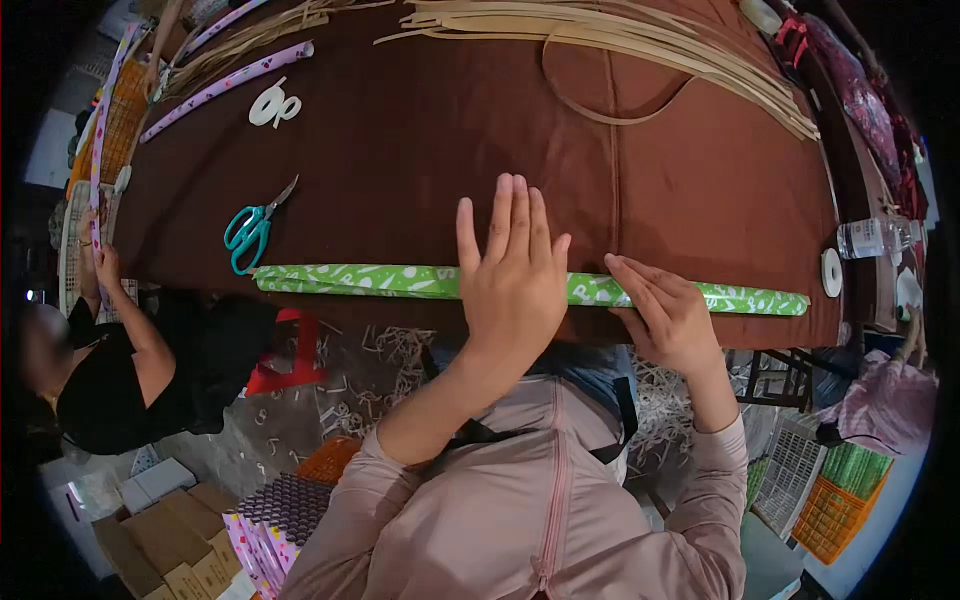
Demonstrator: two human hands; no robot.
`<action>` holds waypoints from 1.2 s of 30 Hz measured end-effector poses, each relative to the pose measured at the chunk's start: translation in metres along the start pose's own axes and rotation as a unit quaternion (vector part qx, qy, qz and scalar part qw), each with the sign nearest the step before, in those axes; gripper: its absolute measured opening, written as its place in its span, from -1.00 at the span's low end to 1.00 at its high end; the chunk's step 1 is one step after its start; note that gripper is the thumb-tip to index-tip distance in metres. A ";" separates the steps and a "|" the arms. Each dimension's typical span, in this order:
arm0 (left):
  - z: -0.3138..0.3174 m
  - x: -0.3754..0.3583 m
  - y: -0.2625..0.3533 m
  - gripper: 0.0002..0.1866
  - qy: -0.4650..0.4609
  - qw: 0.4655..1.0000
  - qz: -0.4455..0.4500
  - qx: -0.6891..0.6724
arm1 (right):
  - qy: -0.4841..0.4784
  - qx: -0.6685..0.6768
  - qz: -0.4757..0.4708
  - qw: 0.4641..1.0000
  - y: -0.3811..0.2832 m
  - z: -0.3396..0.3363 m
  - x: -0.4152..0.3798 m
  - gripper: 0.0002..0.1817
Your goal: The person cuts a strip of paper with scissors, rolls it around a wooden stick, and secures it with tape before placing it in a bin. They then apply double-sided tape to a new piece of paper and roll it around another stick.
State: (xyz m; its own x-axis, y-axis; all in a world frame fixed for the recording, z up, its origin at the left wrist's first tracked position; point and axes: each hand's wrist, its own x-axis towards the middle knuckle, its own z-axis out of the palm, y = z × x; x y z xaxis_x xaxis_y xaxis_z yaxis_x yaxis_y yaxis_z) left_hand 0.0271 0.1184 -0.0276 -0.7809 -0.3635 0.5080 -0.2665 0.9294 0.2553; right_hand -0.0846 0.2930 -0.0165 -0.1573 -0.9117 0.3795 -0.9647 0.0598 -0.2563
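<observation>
A long, thin tube wrapped in green paper with white print (370, 281) lies crosswise along the near edge of the brown-covered table. My left hand (515, 290) rests flat over its middle, fingers stretched forward and thumb apart. Towards the tube's right end, my right hand (672, 312) holds it, fingers on the far side and thumb on the near side. Teal-handled scissors (258, 228) lie partly open just beyond the tube's left end. Beyond them are two white tape rolls (270, 104). Another white roll (831, 272) sits past the right end.
Long tan strips (600, 25) lie along the table's far side, one looped. A pink patterned tube (230, 88) is at far left. A co-worker (130, 350) at left holds a similar tube. A plastic bottle (875, 238) is at right. Paper shreds (375, 370) litter the floor.
</observation>
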 end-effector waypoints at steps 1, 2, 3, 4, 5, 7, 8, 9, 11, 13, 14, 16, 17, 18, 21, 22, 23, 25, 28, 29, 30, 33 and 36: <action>0.004 -0.002 0.000 -0.55 -0.018 1.000 -0.001 0.008 | 0.001 0.011 0.002 1.000 0.000 0.000 0.000 -0.29; 0.004 -0.003 -0.002 -0.55 -0.036 0.999 0.001 0.016 | 0.004 0.021 0.005 1.000 0.001 0.000 0.000 -0.28; 0.000 -0.007 -0.006 -0.55 -0.038 0.999 -0.007 0.013 | 0.001 0.009 0.009 1.000 0.001 0.001 -0.001 -0.28; -0.004 -0.011 -0.011 -0.54 -0.056 0.998 -0.021 0.034 | 0.003 0.009 0.013 1.000 0.002 0.001 -0.001 -0.28; -0.007 -0.015 -0.016 -0.53 -0.075 0.995 -0.035 0.056 | 0.004 0.005 0.009 1.000 0.003 0.002 -0.001 -0.29; -0.009 -0.018 -0.017 -0.50 -0.091 0.992 -0.041 0.083 | 0.004 0.004 0.009 1.000 0.003 0.003 -0.002 -0.29; -0.008 -0.018 -0.014 -0.47 -0.079 0.991 -0.031 0.099 | 0.003 0.009 0.007 1.000 0.003 0.002 -0.001 -0.30; -0.006 -0.017 -0.010 -0.44 -0.065 0.991 -0.021 0.114 | 0.003 0.011 0.004 1.000 0.003 0.001 -0.001 -0.31; -0.004 -0.015 0.002 -0.42 -0.065 0.992 -0.024 0.108 | 0.003 0.014 0.009 1.000 0.002 -0.001 0.001 -0.31; -0.001 -0.014 0.015 -0.40 -0.066 0.992 -0.034 0.106 | 0.004 0.020 0.016 1.000 0.002 0.000 0.000 -0.31; 0.002 -0.017 0.019 -0.40 -0.073 0.993 -0.033 0.083 | 0.007 0.020 0.015 1.000 0.003 0.001 -0.001 -0.32; 0.007 -0.018 0.027 -0.38 -0.073 0.994 -0.031 0.070 | 0.009 0.025 0.010 1.000 0.004 0.003 -0.001 -0.33; 0.010 -0.018 0.032 -0.37 -0.072 0.994 -0.027 0.076 | 0.015 0.023 0.012 1.000 0.004 0.003 -0.001 -0.33; 0.012 -0.018 0.035 -0.36 -0.072 0.994 -0.022 0.081 | 0.019 0.022 0.015 0.999 0.003 0.003 -0.001 -0.34; 0.009 -0.020 0.028 -0.37 -0.080 0.993 -0.031 0.082 | 0.014 0.021 0.017 1.000 0.002 0.002 0.000 -0.34; 0.007 -0.023 0.022 -0.37 -0.084 0.993 -0.037 0.079 | 0.014 0.021 0.018 1.000 0.002 0.001 0.000 -0.34; 0.004 -0.027 0.013 -0.39 -0.084 0.993 -0.040 0.075 | 0.012 0.018 0.020 1.000 0.002 0.000 0.001 -0.33; 0.000 -0.035 -0.004 -0.36 -0.072 0.985 -0.045 0.150 | 0.009 0.015 0.028 0.999 0.001 0.002 -0.001 -0.33; -0.013 -0.044 -0.033 -0.37 -0.073 0.977 -0.087 0.180 | 0.011 0.012 0.022 1.000 0.003 0.004 -0.003 -0.32; -0.017 -0.048 -0.041 -0.38 -0.060 0.973 -0.101 0.200 | 0.010 0.019 0.023 1.000 0.003 0.003 -0.003 -0.33; -0.022 -0.051 -0.051 -0.38 -0.057 0.968 -0.107 0.220 | 0.010 0.025 0.023 0.999 0.003 0.003 -0.003 -0.33; -0.039 -0.059 -0.078 -0.43 -0.035 0.968 -0.116 0.220 | 0.009 0.035 0.018 0.999 0.002 0.000 0.000 -0.33; -0.063 -0.055 -0.098 -0.42 -0.101 0.982 0.042 0.151 | 0.009 0.031 0.014 0.999 0.001 0.001 0.000 -0.33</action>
State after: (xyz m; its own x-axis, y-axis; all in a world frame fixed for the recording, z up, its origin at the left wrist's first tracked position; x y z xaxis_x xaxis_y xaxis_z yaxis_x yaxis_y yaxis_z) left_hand 0.1321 0.0435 -0.0289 -0.8953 -0.2931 0.3355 -0.3282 0.9432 -0.0517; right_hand -0.0856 0.2922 -0.0178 -0.1887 -0.9022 0.3878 -0.9450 0.0594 -0.3215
